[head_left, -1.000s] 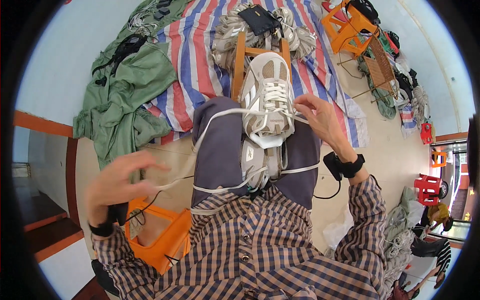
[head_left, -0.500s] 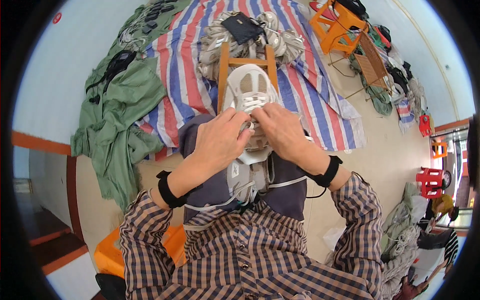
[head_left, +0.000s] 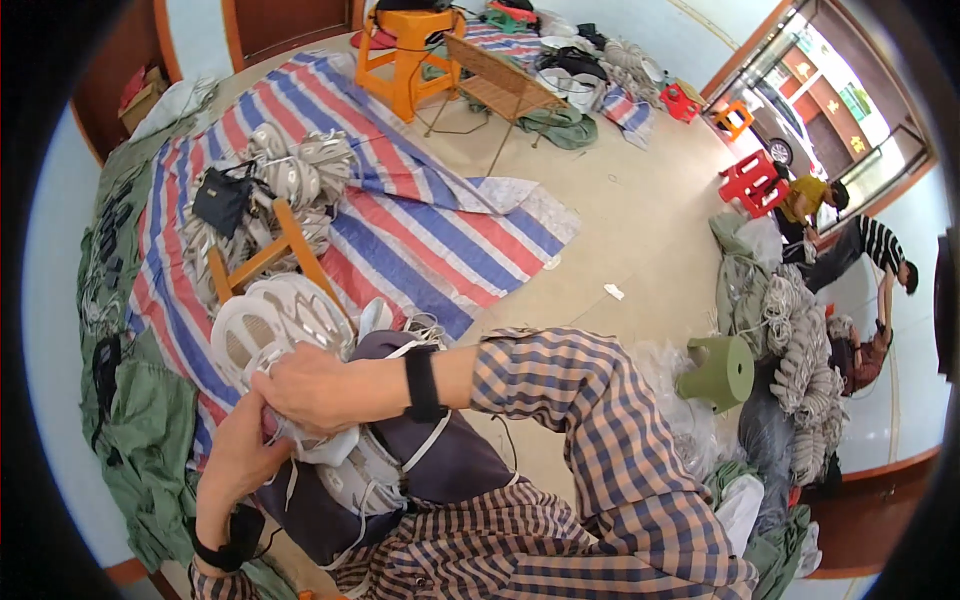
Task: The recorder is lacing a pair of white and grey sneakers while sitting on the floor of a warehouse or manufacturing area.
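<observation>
A pale white-and-beige sneaker [head_left: 238, 335] lies toe away from me, over my lap. Beside it shows the toe of another pale shoe [head_left: 300, 300]. My right hand [head_left: 315, 388] is closed over the laced part, fingertips pinched at the laces. From the near left my left hand [head_left: 238, 455] meets it, thumb and finger closed at the same laces. The laces between the fingertips are largely hidden by my hands. A loose white shoelace [head_left: 291, 482] hangs below. Another grey-white shoe [head_left: 362, 478] rests on my lap, nearer to me.
Past the shoes stands a wooden frame [head_left: 262, 258], with a heap of sneakers [head_left: 300, 170] and a black pouch [head_left: 222, 200] on a striped sheet [head_left: 420, 235]. Orange stool [head_left: 408, 60], folding chair [head_left: 500, 85] and green stool [head_left: 715, 372] stand around. Two people [head_left: 805, 200] work at right.
My view has swung to the right, so hands and shoes now sit at lower left. The doorway, people and green stool show more fully. Both hands stay at the laces.
</observation>
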A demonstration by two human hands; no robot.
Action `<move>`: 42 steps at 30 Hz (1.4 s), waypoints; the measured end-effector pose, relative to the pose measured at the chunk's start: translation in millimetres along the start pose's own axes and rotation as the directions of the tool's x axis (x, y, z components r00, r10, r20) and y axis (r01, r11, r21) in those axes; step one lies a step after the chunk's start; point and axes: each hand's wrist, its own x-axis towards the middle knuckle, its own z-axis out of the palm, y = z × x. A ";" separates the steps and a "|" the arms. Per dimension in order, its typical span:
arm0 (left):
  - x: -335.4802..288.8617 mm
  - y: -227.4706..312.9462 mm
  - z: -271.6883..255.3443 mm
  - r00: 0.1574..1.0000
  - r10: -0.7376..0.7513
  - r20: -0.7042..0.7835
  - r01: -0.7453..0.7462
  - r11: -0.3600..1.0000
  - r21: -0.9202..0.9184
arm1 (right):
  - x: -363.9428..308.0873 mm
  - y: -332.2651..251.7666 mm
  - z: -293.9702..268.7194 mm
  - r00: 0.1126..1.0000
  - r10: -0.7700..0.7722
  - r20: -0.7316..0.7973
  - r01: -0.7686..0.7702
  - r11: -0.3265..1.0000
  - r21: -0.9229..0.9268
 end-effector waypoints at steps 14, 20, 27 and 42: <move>-10.5 -22.2 15.7 0.967 0.178 -0.184 -0.116 0.945 0.304 | 11.4 29.2 -4.8 0.916 0.143 0.374 -0.365 0.681 0.635; -27.2 -27.5 22.9 0.945 0.141 -0.294 -0.160 0.986 -0.041 | -39.7 32.2 -15.3 0.970 0.231 0.076 -0.237 0.830 0.506; -68.7 -4.1 0.5 0.876 0.110 0.469 -0.057 0.990 -0.126 | -28.3 17.7 -0.7 0.989 0.078 -0.129 -0.040 0.961 0.275; -10.6 -11.4 60.7 0.846 0.108 -0.523 0.166 0.878 0.449 | -16.4 11.4 -38.9 0.947 0.073 0.313 -0.136 0.973 0.185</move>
